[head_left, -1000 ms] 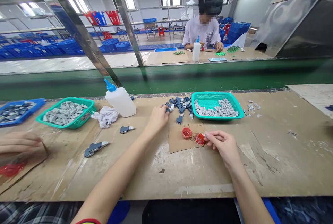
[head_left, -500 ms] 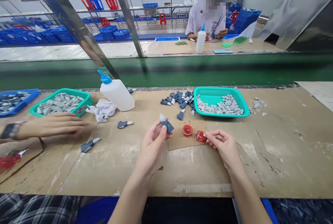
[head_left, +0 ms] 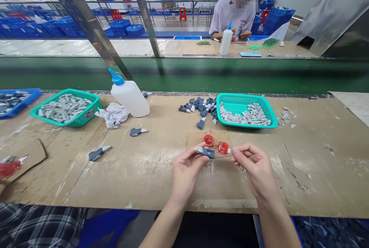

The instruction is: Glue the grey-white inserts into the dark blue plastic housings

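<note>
My left hand pinches a dark blue plastic piece with a pale grey tip between thumb and fingers, just in front of a red cap. My right hand is pinched on a small pale piece at the rim of a second red cap. Both caps hold something red and sit on a brown cardboard sheet. Fingers hide the inner end of the small pale piece.
Behind my hands lie a heap of dark blue pieces and a teal basket of grey parts. Further left stand a glue bottle, crumpled white tissue, and another teal basket. A green conveyor runs beyond the bench.
My left hand has moved right and turned the blue piece sideways, bringing it near the red caps. My right hand stays at the cap. The other person's hand at left has left view.
</note>
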`<state>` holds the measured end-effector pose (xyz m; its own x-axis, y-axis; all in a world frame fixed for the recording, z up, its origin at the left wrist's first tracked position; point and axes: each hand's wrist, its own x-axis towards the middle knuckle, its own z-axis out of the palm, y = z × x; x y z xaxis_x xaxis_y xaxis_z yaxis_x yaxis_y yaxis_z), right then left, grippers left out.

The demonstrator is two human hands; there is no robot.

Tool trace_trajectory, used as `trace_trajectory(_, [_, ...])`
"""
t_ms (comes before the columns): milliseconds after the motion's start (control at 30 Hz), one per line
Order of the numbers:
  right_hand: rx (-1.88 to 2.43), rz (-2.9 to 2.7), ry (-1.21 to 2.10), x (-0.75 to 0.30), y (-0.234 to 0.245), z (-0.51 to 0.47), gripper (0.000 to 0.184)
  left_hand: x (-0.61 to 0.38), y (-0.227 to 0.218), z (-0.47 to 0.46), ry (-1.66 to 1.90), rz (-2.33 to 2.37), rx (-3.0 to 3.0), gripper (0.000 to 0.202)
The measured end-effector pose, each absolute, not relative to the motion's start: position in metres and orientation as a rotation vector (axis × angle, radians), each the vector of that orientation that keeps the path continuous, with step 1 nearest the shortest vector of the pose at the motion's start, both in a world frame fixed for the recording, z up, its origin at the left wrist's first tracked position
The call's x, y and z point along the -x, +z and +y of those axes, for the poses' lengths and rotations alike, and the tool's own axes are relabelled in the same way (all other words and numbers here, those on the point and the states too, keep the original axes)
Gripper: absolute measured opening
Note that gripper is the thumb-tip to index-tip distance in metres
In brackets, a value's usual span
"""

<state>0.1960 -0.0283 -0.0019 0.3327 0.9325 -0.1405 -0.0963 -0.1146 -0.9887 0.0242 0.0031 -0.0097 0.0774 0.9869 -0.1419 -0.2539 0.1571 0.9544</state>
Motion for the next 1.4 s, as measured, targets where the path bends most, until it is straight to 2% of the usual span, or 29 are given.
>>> trace_trajectory(133, [1.369,-0.941,1.082,-0.183,0.012,-0.034,0.021,-0.033,-0.007,-0.003,1.172,1.003,-0.965,0.030])
trace_trajectory(333, [1.323,-0.969,1.196,-0.182,0.007,-0.033,0.023,-0.037,-0.005,-0.009,1.210,0.940,-1.118,0.031])
trace_trajectory(600, [1.218,-1.017,1.554,-0.186,-0.001,-0.038,0.030,-0.035,-0.015,-0.017,1.305,0.815,-1.375,0.042])
trace_trajectory(800, [1.156,-0.968,1.476,-0.172,0.000,-0.043,0.027,-0.028,-0.014,-0.018,1.314,0.825,-1.572,0.050])
trace_trajectory(1000, [1.245,-1.146,1.475,-0.174,0.016,-0.018,0.030,-0.022,-0.014,-0.010,1.094,0.861,-1.244,0.054])
trace_trajectory(1067, [1.372,-1.343,1.304,-0.198,0.021,0.006,0.026,-0.015,-0.016,-0.004,1.120,0.947,-1.242,0.058])
trace_trajectory(1200, [1.988,-1.470,0.434,-0.271,0.018,0.067,0.019,0.019,-0.027,0.017,1.251,1.263,-1.320,0.049])
trace_trajectory(1300, [2.309,-1.515,0.308,-0.308,0.007,0.106,0.019,0.060,-0.032,0.036,1.272,1.479,-1.499,0.042])
trace_trajectory(1400, [2.377,-1.514,0.354,-0.317,-0.006,0.129,0.016,0.103,-0.030,0.049,1.035,1.776,-1.776,0.046])
